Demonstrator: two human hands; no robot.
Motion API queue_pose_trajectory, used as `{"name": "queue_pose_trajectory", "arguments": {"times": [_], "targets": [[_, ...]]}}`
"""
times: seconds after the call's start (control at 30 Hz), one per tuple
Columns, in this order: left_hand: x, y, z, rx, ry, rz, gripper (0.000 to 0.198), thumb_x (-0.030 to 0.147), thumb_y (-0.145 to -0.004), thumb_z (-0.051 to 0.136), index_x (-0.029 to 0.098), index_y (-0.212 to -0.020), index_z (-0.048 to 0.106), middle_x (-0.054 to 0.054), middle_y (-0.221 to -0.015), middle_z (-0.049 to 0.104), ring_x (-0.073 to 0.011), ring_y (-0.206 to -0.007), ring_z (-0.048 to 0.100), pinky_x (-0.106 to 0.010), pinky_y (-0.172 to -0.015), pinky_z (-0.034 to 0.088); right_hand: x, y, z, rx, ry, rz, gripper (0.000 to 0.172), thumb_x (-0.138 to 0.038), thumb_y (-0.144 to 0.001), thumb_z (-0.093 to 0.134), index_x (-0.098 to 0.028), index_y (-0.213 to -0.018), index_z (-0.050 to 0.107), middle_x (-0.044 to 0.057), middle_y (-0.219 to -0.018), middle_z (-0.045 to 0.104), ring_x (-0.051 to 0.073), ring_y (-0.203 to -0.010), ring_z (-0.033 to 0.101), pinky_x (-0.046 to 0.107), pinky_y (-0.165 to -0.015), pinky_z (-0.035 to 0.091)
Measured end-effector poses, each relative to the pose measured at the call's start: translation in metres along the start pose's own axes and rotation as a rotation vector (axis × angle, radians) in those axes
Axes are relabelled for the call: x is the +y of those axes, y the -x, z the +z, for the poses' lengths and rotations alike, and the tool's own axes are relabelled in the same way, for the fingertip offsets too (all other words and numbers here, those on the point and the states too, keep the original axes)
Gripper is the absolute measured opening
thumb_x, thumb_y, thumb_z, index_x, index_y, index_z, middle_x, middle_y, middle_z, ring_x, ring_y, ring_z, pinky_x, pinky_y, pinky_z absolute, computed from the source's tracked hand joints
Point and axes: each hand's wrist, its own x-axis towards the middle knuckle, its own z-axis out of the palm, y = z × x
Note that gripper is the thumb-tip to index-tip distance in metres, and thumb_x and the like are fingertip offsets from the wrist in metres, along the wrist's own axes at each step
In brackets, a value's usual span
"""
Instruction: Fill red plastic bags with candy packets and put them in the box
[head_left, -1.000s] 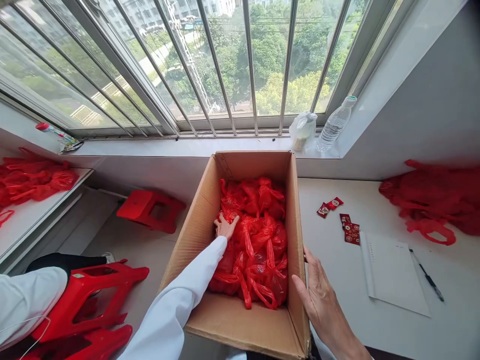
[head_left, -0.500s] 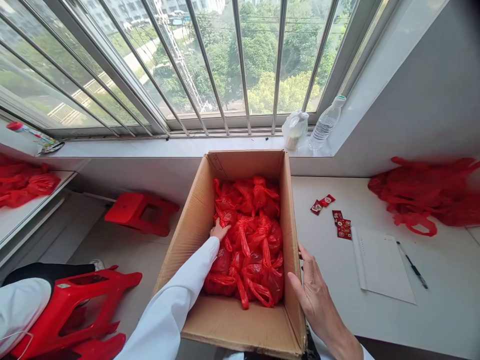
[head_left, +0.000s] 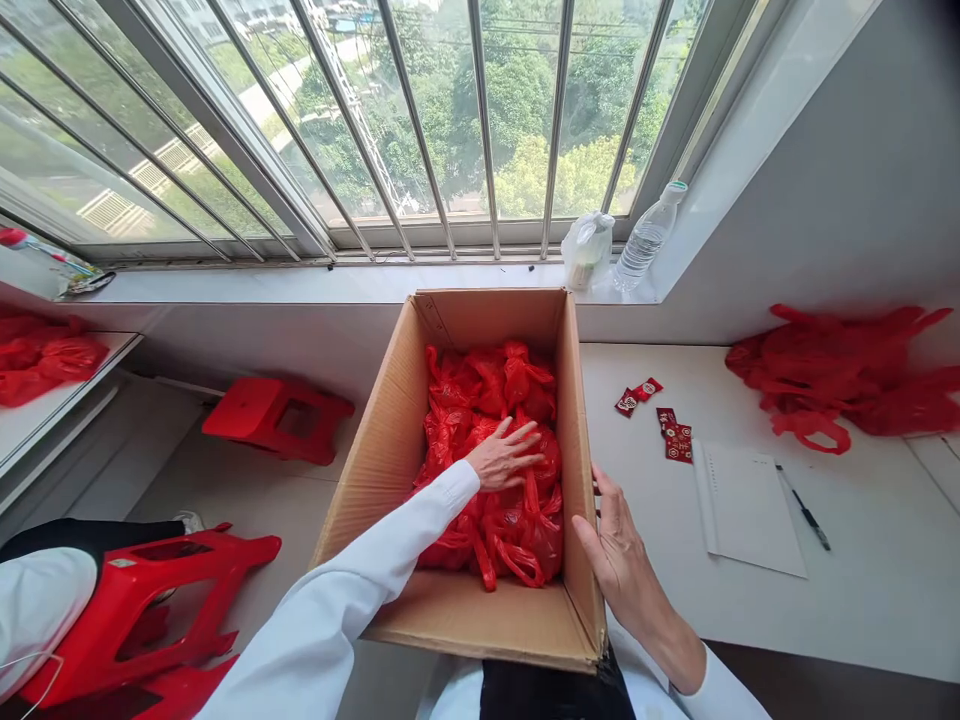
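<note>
head: stool (head_left: 277, 417), bottle (head_left: 646, 245) near box (head_left: 382, 440)

My left hand (head_left: 504, 458) has moved from the red bags (head_left: 448, 432) by the box's (head_left: 386, 440) left wall to mid-pile, fingers now fanned.

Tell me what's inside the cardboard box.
The cardboard box holds red plastic bags, the left hand spread over them. The bags' contents and anything beneath them are covered.
</note>
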Motion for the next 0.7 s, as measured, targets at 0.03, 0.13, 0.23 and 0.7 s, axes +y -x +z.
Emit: {"name": "queue_pose_trajectory", "arguments": {"times": [0.03, 0.13, 0.23, 0.7], "targets": [[-0.006, -0.003, -0.001, -0.008, -0.027, 0.000, 0.053, 0.023, -0.073, 0.069, 0.041, -0.122, 0.058, 0.000, -0.148, 0.038, -0.0328, -0.143, 0.014, -0.056, -0.114, 0.010, 0.000, 0.000, 0.000, -0.001, -0.008, 0.003, 0.053, -0.034, -0.095, 0.034, -0.023, -0.145, 0.017, 0.011, -0.145, 0.031, 0.024, -0.136, 0.028, 0.049, -0.112, 0.029], [-0.026, -0.004, -0.009, -0.004, -0.102, -0.069, 0.058, 0.007, -0.077, 0.057, 0.038, -0.126, 0.055, -0.006, -0.151, 0.033, -0.0417, -0.142, 0.007, -0.074, -0.105, 0.004, 0.000, 0.000, -0.001, -0.003, -0.044, 0.014, 0.054, -0.036, -0.096, 0.034, -0.024, -0.145, 0.017, 0.010, -0.145, 0.032, 0.024, -0.136, 0.029, 0.049, -0.111, 0.030], [-0.032, 0.013, -0.021, -0.037, -0.133, -0.030, 0.063, 0.002, -0.079, 0.050, 0.036, -0.132, 0.049, -0.006, -0.154, 0.025, -0.0402, -0.142, 0.003, -0.073, -0.105, 0.005, 0.001, 0.001, 0.000, 0.016, -0.061, 0.013, 0.055, -0.036, -0.095, 0.034, -0.023, -0.146, 0.017, 0.011, -0.146, 0.031, 0.025, -0.136, 0.029, 0.050, -0.111, 0.029], [0.051, 0.082, 0.074, -0.396, -0.034, 0.389, 0.068, 0.015, -0.078, 0.053, 0.037, -0.140, 0.037, -0.001, -0.150, 0.035, -0.0376, -0.140, 0.022, -0.066, -0.107, 0.024, 0.010, 0.004, 0.004, 0.062, -0.023, -0.052, 0.057, -0.037, -0.095, 0.035, -0.024, -0.147, 0.017, 0.011, -0.144, 0.034, 0.026, -0.134, 0.032, 0.051, -0.109, 0.030]]}}
